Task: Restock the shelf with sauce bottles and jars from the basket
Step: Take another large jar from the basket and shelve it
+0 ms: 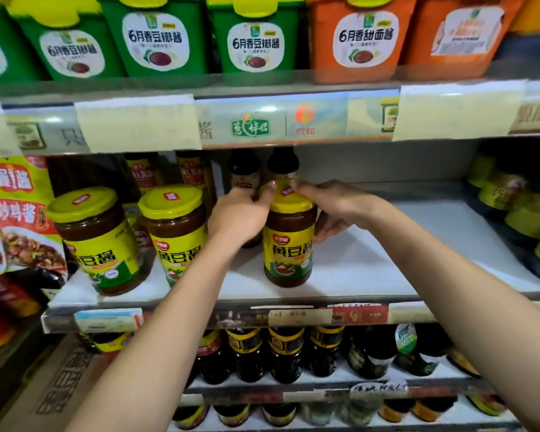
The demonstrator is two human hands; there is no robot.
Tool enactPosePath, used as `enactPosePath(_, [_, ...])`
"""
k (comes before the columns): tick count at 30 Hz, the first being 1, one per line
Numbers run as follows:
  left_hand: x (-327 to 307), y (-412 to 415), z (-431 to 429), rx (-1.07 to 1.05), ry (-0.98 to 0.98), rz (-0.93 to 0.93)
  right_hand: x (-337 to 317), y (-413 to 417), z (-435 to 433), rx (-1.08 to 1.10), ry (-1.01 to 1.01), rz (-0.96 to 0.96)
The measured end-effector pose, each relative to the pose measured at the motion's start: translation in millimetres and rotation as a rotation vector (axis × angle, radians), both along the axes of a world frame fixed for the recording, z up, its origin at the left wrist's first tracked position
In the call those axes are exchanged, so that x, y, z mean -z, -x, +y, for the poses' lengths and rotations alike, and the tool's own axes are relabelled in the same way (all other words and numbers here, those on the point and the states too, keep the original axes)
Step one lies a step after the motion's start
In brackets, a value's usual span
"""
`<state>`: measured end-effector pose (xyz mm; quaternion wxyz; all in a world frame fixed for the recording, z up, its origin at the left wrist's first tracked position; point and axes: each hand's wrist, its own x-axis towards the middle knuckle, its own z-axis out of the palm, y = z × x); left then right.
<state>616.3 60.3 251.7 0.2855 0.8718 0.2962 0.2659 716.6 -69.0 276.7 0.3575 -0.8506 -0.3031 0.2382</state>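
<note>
A jar of brown sauce with a yellow lid and yellow label (289,247) stands upright on the white middle shelf (371,263). My left hand (239,218) grips its lid and shoulder from the left. My right hand (334,207) holds it from the right, fingertips on the lid and the rest of the hand behind the jar. Two matching jars (99,241) (176,229) stand to the left on the same shelf. Two dark bottles (245,173) (282,165) stand behind the held jar. The basket is out of view.
Green and orange sauce tubs (253,39) fill the upper shelf. Dark bottles (286,353) line the lower shelves. Sauce pouches (19,213) hang at the left, jars with green-yellow lids (512,201) sit at the right. A cardboard box (60,385) is at lower left. Bare shelf lies right of the held jar.
</note>
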Motion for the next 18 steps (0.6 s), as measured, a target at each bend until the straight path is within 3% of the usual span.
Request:
enactPosePath(4, [16.0,6.0,3.1,0.041,-0.035,-0.061,11.9,-1.0,-9.5,-0.077,-0.103,-0.03])
enactPosePath(7, [46.1,18.9,4.4,0.208,0.2,-0.164,37.0,-5.9,-29.4,-0.222,-0.233,0.049])
enactPosePath(10, [78.0,26.4,2.3,0.409,0.337,-0.096,68.7,-7.1,-38.7,-0.273,-0.32,0.088])
enactPosePath(18, [104.6,21.6,9.6,0.494,0.278,0.011,117.9,-0.9,-20.4,-0.165,-0.391,0.059])
